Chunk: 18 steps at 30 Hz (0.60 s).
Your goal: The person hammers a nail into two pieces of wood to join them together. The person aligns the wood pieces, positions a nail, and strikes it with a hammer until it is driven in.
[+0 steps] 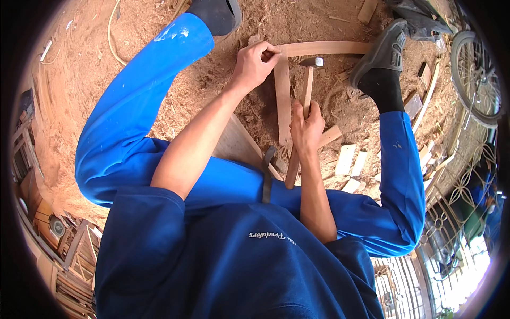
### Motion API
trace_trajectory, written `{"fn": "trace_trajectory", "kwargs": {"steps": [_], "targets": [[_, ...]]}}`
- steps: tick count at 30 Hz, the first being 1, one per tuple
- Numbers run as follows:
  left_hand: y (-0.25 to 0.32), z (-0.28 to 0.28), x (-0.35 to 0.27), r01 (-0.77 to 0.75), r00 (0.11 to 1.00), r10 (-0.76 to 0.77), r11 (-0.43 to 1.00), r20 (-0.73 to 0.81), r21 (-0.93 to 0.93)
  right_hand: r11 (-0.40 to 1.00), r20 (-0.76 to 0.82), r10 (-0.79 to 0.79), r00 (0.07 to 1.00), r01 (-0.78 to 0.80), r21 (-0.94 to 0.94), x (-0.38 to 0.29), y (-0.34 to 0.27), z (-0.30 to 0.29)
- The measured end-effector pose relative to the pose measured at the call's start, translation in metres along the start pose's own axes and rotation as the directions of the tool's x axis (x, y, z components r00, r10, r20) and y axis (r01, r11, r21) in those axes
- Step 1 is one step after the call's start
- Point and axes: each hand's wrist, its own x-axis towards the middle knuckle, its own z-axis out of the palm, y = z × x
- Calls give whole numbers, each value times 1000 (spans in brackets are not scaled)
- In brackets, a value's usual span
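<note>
My right hand (306, 125) grips the wooden handle of a hammer (312, 62), whose metal head points away from me, just right of the wooden joint. My left hand (257, 63) has its thumb and fingertips pinched together over the corner where two wooden strips meet. Whether a nail is between the fingertips is too small to tell. The curved strip (326, 48) runs right from that corner to beneath my right shoe (382, 54). The straight strip (283, 103) extends from the corner towards me, left of the hammer.
Sawdust covers the ground. A wide board (239, 143) lies by my legs, with a dark curved strap or tool (267, 175) near it. Wood offcuts (345, 159) are scattered at the right. A bicycle wheel (476, 77) and a metal grille (458, 215) stand at the far right.
</note>
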Motion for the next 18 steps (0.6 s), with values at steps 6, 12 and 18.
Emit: {"fn": "trace_trajectory", "kwargs": {"steps": [6, 12, 18], "targets": [[-4, 4, 0, -123, 991, 124, 991, -39, 47, 999, 59, 31, 998, -32, 16, -3, -15, -7], [-9, 8, -1, -102, 993, 106, 992, -50, 77, 996, 112, -80, 990, 84, -30, -10, -38, -23], [-12, 11, -2, -66, 995, 71, 995, -66, 80, 985, 79, -172, 982, 174, -14, -10, -40, -30]]}}
